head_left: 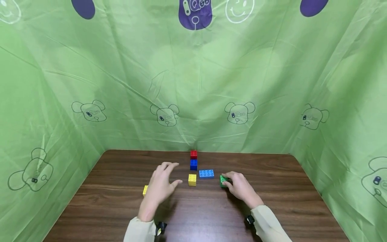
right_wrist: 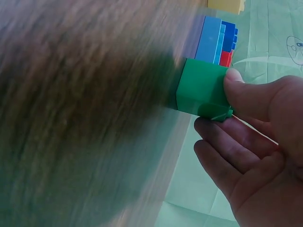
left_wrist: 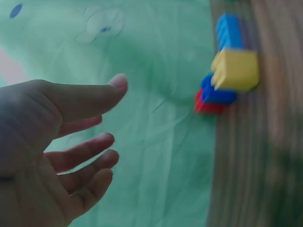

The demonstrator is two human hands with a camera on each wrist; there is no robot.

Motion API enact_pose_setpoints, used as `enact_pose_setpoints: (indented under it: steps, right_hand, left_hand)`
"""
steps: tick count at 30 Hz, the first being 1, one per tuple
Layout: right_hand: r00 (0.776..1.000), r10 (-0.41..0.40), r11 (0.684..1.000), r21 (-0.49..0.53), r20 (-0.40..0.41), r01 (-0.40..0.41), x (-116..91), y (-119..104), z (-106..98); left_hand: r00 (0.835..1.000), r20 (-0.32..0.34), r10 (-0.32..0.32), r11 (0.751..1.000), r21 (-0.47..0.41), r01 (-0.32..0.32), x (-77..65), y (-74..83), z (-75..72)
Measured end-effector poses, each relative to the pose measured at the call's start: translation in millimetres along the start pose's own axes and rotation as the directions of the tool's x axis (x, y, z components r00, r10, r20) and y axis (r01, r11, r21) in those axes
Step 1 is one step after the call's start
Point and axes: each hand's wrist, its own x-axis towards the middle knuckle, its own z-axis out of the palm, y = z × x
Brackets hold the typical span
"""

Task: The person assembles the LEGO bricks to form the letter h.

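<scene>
My right hand (head_left: 241, 188) pinches a green toy brick (head_left: 222, 180) between thumb and fingers, on the right part of the table. In the right wrist view the thumb lies at the studded side of this green brick (right_wrist: 202, 86). My left hand (head_left: 159, 187) holds nothing; its thumb and fingers are spread apart. A yellow brick (head_left: 192, 180) stands to the right of that hand, and a second yellow brick (head_left: 145, 190) is partly hidden behind it. Between the two hands lies a longer light blue brick (head_left: 206, 174).
Farther back on the brown wooden table (head_left: 208, 208) are a dark blue brick (head_left: 193, 164) and a red brick (head_left: 194, 154), in line near the back edge. A green cloth (head_left: 199, 84) with printed bear heads rises behind the table and along both sides.
</scene>
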Motion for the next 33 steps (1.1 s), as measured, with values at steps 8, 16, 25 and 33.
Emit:
enact_pose_setpoints:
  steps: [8, 16, 25, 33]
  right_hand:
    - [1.000, -0.012, 1.000, -0.004, -0.004, 0.012, 0.4, 0.0, -1.2]
    - [1.000, -0.014, 1.000, -0.002, -0.015, 0.014, -0.6, -1.1, -1.2]
    - [1.000, 0.030, 0.999, 0.023, 0.003, -0.030, 0.3, -1.9, -0.5]
    - [1.000, 0.014, 1.000, 0.022, -0.006, -0.014, 2.0, -2.7, -2.8]
  left_hand:
    - [0.994, 0.103, -0.022, 0.995, -0.089, 0.032, 11.4, 3.8, 42.6]
    - [0.976, 0.198, -0.086, 0.982, -0.146, 0.116, 12.7, -10.5, 75.0]
    - [0.965, 0.238, -0.112, 0.979, -0.140, 0.148, 10.4, -21.5, 95.7]
    - [0.967, 0.233, -0.099, 0.982, -0.132, 0.132, 13.0, -23.0, 103.7]
